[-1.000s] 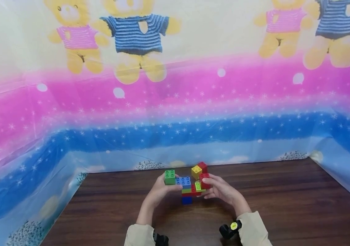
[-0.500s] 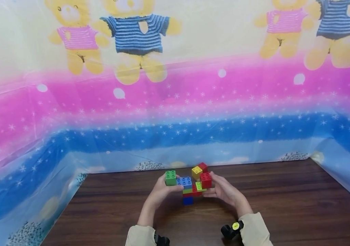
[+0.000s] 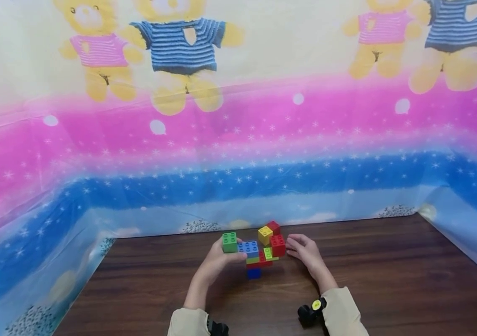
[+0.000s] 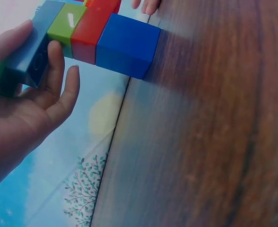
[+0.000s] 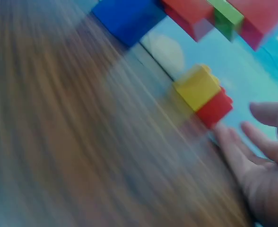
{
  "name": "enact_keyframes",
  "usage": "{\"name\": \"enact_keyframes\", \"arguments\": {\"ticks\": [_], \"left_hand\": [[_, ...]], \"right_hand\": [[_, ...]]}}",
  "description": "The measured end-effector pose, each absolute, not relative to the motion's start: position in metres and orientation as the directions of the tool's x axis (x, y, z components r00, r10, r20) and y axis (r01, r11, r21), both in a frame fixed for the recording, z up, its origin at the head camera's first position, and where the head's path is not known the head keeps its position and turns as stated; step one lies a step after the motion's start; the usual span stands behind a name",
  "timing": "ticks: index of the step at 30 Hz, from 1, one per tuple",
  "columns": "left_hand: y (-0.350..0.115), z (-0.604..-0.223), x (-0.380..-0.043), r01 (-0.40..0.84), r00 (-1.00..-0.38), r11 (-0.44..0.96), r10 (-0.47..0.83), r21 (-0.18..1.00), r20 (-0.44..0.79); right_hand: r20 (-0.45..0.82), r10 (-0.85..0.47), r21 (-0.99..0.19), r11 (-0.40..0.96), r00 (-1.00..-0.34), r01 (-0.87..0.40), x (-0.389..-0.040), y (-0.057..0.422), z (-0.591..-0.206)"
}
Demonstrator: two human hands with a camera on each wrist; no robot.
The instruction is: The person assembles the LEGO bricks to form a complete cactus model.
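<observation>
My left hand (image 3: 214, 257) grips a build of toy building bricks, thumb and fingers around its light blue brick (image 3: 248, 248). A green brick (image 3: 229, 242) tops its left end; a red brick (image 3: 278, 245) sits on a lime brick (image 3: 268, 253) at the right. Below, a dark blue brick (image 4: 128, 46) forms the foot, under a red layer (image 4: 88, 37). To the right of the build, my right hand (image 3: 307, 253) is apart from it with fingers loosely extended. In the right wrist view those fingers (image 5: 231, 146) hold nothing.
Behind the build, a yellow brick (image 3: 265, 235) and another red brick (image 3: 273, 227) stand together on the dark wooden table (image 3: 372, 270), near its back edge. A patterned bear-print cloth (image 3: 259, 182) rises behind and along the sides.
My right hand has let go of the red brick at the build's right end and drawn off to the right. My left hand keeps its grip on the build, almost still.
</observation>
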State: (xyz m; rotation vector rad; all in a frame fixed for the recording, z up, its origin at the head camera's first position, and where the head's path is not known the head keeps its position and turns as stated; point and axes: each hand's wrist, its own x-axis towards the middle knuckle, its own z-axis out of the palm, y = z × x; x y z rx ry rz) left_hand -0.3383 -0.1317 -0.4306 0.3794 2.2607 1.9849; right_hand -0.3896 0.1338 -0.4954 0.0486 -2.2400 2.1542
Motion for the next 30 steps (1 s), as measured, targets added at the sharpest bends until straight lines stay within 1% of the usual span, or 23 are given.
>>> {"name": "enact_keyframes", "arguments": {"ticks": [3, 5, 9, 13, 18, 24, 30], "left_hand": [[-0.132, -0.430, -0.339, 0.112, -0.962, 0.108, 0.260, 0.988, 0.081], [-0.132, -0.430, -0.339, 0.112, -0.961, 0.105, 0.265, 0.988, 0.081], [-0.132, -0.429, -0.338, 0.111, -0.961, 0.103, 0.263, 0.988, 0.080], [-0.133, -0.430, -0.338, 0.112, -0.962, 0.105, 0.262, 0.988, 0.082], [-0.134, -0.431, -0.338, 0.115, -0.961, 0.113, 0.263, 0.987, 0.082], [-0.134, -0.435, -0.341, 0.114, -0.961, 0.110, 0.264, 0.987, 0.082], [-0.134, -0.434, -0.340, 0.122, -0.960, 0.121, 0.265, 0.985, 0.086]], "right_hand": [[0.109, 0.066, -0.992, 0.071, -0.992, -0.105, -0.398, 0.128, -0.497], [0.139, 0.076, -0.986, 0.105, -0.987, -0.131, -0.403, 0.127, -0.498], [0.179, 0.047, -0.969, 0.184, -0.983, -0.168, -0.412, 0.127, -0.500], [0.202, -0.023, -0.949, 0.243, -0.979, -0.201, -0.418, 0.124, -0.500], [0.174, -0.145, -0.933, 0.291, -0.974, -0.210, -0.424, 0.120, -0.497], [0.107, -0.208, -0.957, 0.243, -0.972, -0.158, -0.432, 0.125, -0.492], [0.083, -0.270, -0.964, 0.221, -0.959, -0.145, -0.437, 0.129, -0.488]]}}
